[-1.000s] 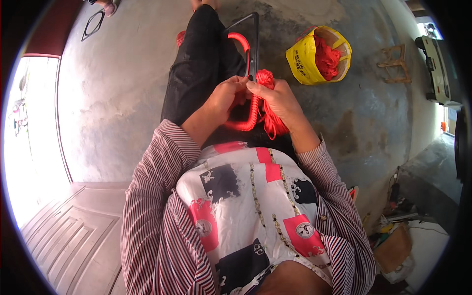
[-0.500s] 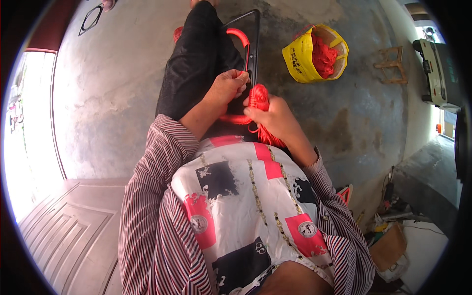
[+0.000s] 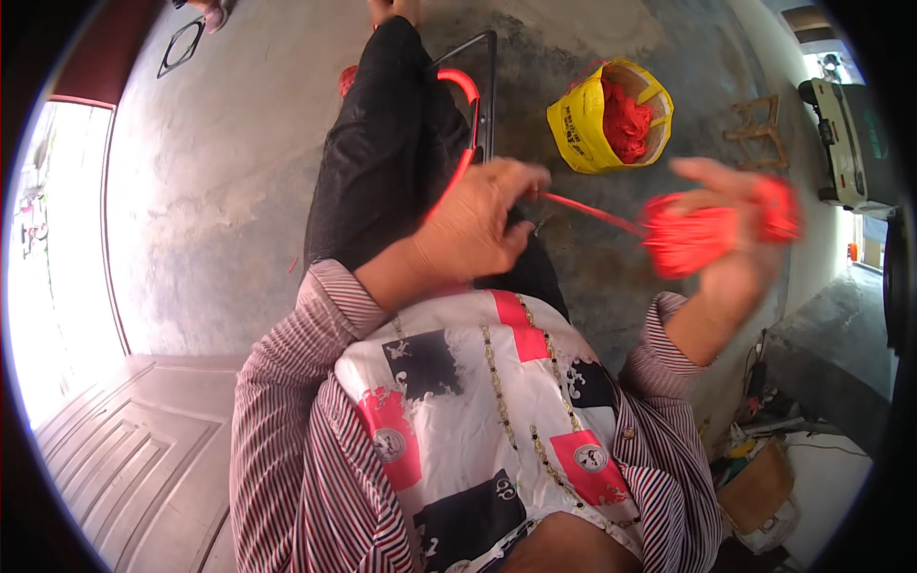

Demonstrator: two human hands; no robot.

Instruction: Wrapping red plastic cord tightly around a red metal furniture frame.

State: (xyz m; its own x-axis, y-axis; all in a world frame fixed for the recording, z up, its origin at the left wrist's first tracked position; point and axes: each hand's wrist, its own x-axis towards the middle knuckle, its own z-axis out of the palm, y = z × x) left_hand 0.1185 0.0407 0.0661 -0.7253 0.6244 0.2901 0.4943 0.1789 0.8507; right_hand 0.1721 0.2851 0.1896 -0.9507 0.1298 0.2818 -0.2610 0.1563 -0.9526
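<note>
Swinging out rightward from the black tubular frame (image 3: 491, 95), the right hand (image 3: 734, 248), grip closed around a bundle of red cord (image 3: 676, 241), has apparently tightened the thin red strand (image 3: 592, 209) running to the left hand (image 3: 478, 218), whose grip cannot be told.

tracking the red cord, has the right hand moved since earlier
Yes: the right hand moved rightward, from the yellow bag's lower left to its lower right.

Black print (image 3: 574, 143) on yellow bag (image 3: 588, 116), pale lettering (image 3: 504, 489) on black shirt patch (image 3: 468, 520), both too small to read
</note>
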